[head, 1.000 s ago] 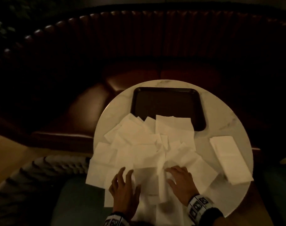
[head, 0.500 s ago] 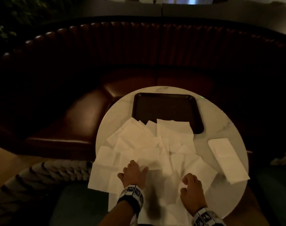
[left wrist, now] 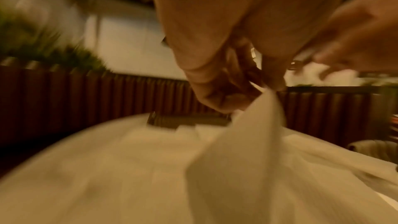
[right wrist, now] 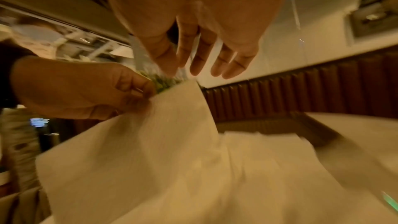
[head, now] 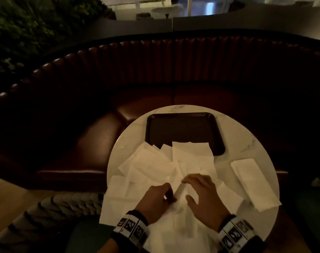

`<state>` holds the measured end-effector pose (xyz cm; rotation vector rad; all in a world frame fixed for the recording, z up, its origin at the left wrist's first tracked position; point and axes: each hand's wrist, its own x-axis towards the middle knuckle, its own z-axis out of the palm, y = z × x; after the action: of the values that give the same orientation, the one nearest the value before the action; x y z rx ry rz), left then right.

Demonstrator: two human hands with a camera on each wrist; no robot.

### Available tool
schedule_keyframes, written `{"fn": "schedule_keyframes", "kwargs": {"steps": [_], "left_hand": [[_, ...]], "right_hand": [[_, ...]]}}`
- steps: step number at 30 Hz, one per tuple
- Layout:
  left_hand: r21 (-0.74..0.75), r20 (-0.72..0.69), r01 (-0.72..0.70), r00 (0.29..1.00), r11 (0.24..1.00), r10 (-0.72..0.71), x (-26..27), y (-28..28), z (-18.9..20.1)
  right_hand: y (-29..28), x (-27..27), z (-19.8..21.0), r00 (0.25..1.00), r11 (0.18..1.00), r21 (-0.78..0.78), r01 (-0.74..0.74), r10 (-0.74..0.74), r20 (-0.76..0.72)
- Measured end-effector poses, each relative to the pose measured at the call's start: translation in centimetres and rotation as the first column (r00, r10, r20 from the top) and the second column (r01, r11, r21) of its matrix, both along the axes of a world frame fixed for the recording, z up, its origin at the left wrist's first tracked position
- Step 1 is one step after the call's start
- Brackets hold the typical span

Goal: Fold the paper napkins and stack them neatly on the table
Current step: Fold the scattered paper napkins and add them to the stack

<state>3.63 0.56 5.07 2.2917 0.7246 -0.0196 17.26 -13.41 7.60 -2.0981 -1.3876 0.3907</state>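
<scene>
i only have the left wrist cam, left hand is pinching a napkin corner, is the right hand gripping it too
observer: no, the right hand hangs open above the napkin, fingers straight, curled round nothing.
operator: any folded ones done
observer: yes, a folded stack lies on the right side of the table, apart from the loose pile.
operator: anything on the tray
observer: the black tray carries only the far edges of a few loose napkins, overlapping its near rim.

Head view looks steeply down on the table (head: 254, 143); both wrist views skim it closely, facing the tray (left wrist: 189, 122)
</scene>
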Motion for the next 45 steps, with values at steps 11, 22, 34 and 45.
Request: {"fn": "schedule_keyframes", "kwargs": {"steps": [11, 22, 34, 45], "left_hand": [[0.149, 0.103, 0.216, 0.967, 0.965, -0.232, -0.7, 1.8, 10.3], [-0.002, 0.134, 0.139, 0.981, 0.99, -0.138, -2.7, 3.0, 10.8], [-0.259, 0.406, -0.036, 0.903, 0.965, 0.142, 1.4, 4.4, 8.9], [-0.026, 0.237, 0.129, 0.964, 0.991, -0.119, 15.6, 2.1, 4.2]], "right_hand": [[4.0, 1.8, 7.2, 0.921, 0.91, -0.148, -0.387, 0.374, -0.109], [-0.3, 4.5, 7.3, 0.887, 0.994, 0.024, -0.106, 0.105, -0.45], [-4.7, 5.0, 5.6, 0.804, 0.975, 0.081, 0.206, -0.122, -0.582], [-10.3, 6.5, 0.1, 0.5, 0.791, -0.197, 0.579, -0.535, -0.682]]}}
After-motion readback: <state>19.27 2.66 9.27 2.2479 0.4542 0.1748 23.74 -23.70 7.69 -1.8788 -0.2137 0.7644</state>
